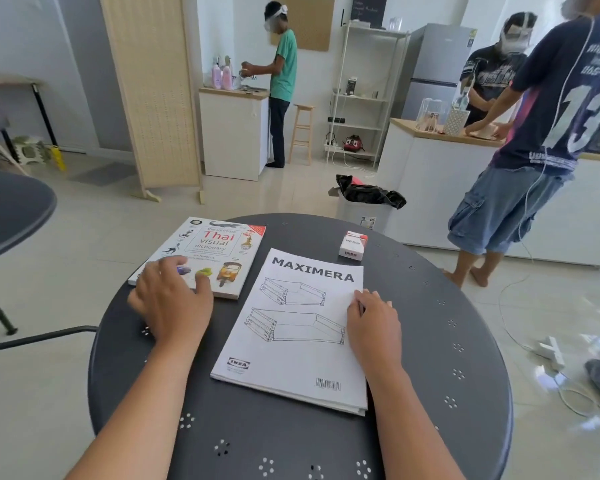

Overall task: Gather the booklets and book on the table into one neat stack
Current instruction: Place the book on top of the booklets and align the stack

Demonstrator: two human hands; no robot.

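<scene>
standing beside the round dark surface (430, 341), i judge the thai visual dictionary (219, 251) to be the heavier, stiffer piece: a thick paperback, best taken by its near edge or slid flat. the left hand (172, 299) lies on its near left corner, fingers (201, 282) loosely spread, pinching nothing. just beside it, apart by a narrow gap, lies the maximera booklet (291, 334), thin, floppy white paper with line drawings and a barcode; more sheets show under its near corner. it probably bends if lifted by one corner. the right hand (374, 323) rests at its right edge, fingers together and flat, holding nothing. a small vess carton (352, 244) stands farther back.
</scene>
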